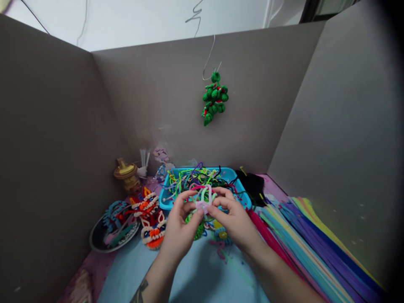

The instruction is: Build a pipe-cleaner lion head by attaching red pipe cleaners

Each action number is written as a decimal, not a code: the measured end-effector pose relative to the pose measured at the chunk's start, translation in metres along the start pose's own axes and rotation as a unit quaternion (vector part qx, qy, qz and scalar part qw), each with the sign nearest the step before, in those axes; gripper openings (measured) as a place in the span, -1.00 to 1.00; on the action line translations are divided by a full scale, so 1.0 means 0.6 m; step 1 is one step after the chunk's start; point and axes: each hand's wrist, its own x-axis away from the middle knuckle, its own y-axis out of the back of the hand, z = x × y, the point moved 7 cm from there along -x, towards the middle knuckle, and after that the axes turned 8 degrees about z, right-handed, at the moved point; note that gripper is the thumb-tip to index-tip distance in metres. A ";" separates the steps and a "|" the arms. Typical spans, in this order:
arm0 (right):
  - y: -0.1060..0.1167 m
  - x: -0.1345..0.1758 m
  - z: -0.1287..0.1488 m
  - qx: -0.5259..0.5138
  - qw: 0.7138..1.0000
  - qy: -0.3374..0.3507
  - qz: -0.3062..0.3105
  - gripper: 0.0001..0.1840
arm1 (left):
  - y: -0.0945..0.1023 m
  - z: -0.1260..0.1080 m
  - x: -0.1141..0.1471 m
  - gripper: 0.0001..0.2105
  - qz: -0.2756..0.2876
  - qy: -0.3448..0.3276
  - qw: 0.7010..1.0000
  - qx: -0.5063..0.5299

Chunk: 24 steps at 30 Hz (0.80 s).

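My left hand and my right hand meet above the mat, both pinching a small piece of bent pipe cleaners. It is pale pink at the bottom, with pink and light green loops standing up from it. Thumbs and fingertips press on its two sides. Just behind the hands lies a blue tray heaped with loose pipe cleaners in many colours. Below the hands, partly covered by them, are a green fuzzy piece and a blue and yellow one.
Long pipe cleaners lie in bundles at right. Left are orange and cream fuzzy figures and a metal bowl. A lidded brown cup stands behind. A green ornament hangs on the grey partition. A light blue mat covers the table.
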 end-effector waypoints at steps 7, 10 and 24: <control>-0.009 0.002 -0.017 -0.137 0.990 -0.021 -0.010 -0.66 | -0.004 -0.004 0.005 -0.61 -0.006 0.002 1.000 -0.025; -0.008 -0.004 -0.015 -0.107 0.994 -0.016 0.002 -0.70 | 0.001 -0.001 0.001 -0.61 -0.018 0.010 1.000 -0.009; 0.029 0.012 0.046 0.139 0.980 0.115 -0.079 -0.95 | 0.007 -0.022 0.002 -0.82 -0.001 -0.006 0.987 -0.161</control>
